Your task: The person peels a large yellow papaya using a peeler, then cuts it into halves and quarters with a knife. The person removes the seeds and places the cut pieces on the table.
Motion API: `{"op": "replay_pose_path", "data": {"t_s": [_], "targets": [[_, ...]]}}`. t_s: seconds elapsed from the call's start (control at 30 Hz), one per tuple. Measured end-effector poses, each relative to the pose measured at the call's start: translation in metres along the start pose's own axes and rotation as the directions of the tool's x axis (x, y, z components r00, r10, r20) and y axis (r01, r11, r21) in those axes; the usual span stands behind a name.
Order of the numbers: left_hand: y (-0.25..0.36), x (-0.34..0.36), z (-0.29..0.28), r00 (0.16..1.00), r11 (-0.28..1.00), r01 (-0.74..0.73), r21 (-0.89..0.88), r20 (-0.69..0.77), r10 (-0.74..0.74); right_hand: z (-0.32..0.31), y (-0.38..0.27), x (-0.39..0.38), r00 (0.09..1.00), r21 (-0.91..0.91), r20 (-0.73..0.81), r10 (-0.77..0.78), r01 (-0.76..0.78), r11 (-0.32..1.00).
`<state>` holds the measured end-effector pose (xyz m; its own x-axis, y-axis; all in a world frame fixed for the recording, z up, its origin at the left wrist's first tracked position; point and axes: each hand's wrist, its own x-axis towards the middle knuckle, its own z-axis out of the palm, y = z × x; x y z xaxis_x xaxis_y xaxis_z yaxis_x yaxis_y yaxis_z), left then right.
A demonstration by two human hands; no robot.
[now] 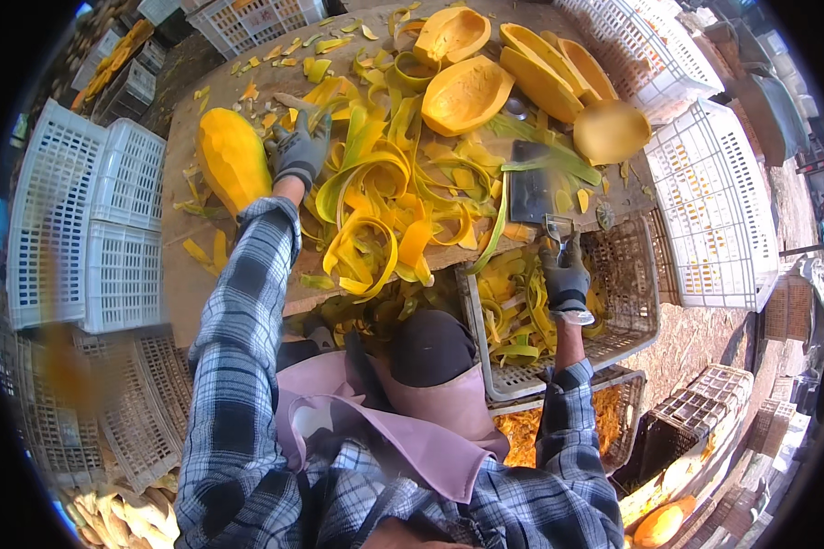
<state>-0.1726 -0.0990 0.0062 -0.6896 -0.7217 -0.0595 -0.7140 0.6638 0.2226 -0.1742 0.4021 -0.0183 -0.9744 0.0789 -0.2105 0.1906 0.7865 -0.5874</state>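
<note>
Evidently, the left hand (pixel 300 151), fingers spread, is beside the orange squash (pixel 229 157) at upper left, contact unclear; right of centre, the right hand (pixel 566 267) curls round a peeler (pixel 558 225), over a crate (pixel 630 284) apparently placed to catch peelings (pixel 513 306).

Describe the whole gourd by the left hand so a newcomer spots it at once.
Find the big brown table and go to its left side. Just left of the gloved left hand lies a long orange-yellow gourd. It is whole, unlike the hollow halves farther right.
</note>
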Motion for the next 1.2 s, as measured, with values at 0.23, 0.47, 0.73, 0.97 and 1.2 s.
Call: {"op": "replay_pose_path", "data": {"t_s": [0.23,0.47,0.73,0.97,1.2], "targets": [[0.028,0.025,0.029,0.996,0.992,-0.068,0.106,0.072,0.061,-0.032,0.027,0.077,0.978,-0.092,-0.149,-0.148,0.135,0.987],[0.138,-0.055,0.03,0.967,0.977,-0.2,-0.076,0.143,0.209,-0.014,-0.061,0.054,0.947,0.511,-0.276,-0.164,0.289,0.809],[0.042,-0.152,-0.01,0.849,0.854,-0.457,-0.247,-0.406,0.337,0.02,-0.181,0.021,0.838,0.486,0.147,-0.526,0.402,0.776],[0.027,-0.226,0.042,0.958,0.952,-0.277,0.132,-0.036,0.284,0.119,-0.333,0.077,0.411,-0.087,0.598,-0.688,0.887,0.454],[0.013,-0.15,0.042,0.893,0.882,-0.449,0.144,0.115,0.436,0.139,-0.271,0.069,0.436,-0.225,0.662,-0.609,0.891,0.393]]}}
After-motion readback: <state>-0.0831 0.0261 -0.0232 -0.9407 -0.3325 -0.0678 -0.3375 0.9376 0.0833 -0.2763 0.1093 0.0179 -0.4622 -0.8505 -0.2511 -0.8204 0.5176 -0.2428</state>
